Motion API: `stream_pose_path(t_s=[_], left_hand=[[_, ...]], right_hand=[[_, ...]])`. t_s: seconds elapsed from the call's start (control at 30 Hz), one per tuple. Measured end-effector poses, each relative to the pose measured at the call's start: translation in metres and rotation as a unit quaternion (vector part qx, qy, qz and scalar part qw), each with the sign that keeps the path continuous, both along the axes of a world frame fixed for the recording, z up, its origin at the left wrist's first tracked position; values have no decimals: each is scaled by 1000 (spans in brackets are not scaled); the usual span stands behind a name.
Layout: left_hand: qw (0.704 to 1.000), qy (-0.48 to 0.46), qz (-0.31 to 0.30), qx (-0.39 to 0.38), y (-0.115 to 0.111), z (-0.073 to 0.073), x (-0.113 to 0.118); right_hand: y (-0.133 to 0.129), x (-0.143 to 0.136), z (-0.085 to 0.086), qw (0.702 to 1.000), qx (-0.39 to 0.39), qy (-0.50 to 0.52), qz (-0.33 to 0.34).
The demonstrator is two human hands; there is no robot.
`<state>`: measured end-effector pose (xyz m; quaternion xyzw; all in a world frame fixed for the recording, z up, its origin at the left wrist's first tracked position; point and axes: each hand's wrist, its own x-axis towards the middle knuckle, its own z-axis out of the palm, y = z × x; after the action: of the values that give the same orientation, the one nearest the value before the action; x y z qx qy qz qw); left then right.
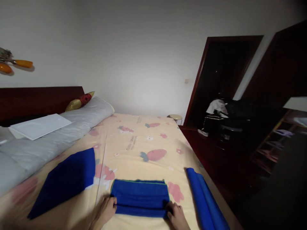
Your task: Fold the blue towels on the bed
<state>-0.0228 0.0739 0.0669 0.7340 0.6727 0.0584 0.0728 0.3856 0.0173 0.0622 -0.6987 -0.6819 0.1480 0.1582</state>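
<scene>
A blue cloth [141,195] with green-stitched edges lies folded on the bed in front of me, a fold line running across its near part. My left hand [108,207] pinches its left edge close to that fold. At the opposite end, my right hand [176,213] grips the near right corner with curled fingers. To the left rests another blue cloth [69,179], spread flat. On the right, near the bed's edge, lie long rolled or folded blue cloths [206,201].
The bed [134,143] has a cream sheet with a strawberry print. A long grey pillow [83,118] lies along the dark headboard, with a white board [40,125] on it. Beyond the bed are a stool [176,117], a doorway, heaped clothes [217,107] and a rack [271,143].
</scene>
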Motion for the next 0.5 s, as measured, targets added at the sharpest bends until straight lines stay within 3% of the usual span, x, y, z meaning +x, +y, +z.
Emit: stream_pose_path(t_s=[0.07,0.13,0.17,0.27,0.33,0.37,0.4,0.5], left_hand=[[999,14,40,4,4,5,12],[996,36,69,36,2,3,36],[996,42,54,60,-1,-1,52],[983,13,-126,131,-12,-21,95],[962,-17,-230,149,-16,-34,101],[961,-19,-232,152,-15,-38,94],[968,-13,-198,151,-14,-41,81],[987,20,7,161,-11,-40,29]], right_hand=[[8,-11,8,999,7,-30,-23],[15,-38,12,995,55,-64,-44],[17,-58,10,993,88,-73,-38],[19,-115,-8,980,176,-45,85],[18,-125,-26,967,211,-31,141],[17,-117,-35,965,218,-38,137],[16,-102,-42,968,221,-51,112],[10,-34,-54,975,203,-93,7]])
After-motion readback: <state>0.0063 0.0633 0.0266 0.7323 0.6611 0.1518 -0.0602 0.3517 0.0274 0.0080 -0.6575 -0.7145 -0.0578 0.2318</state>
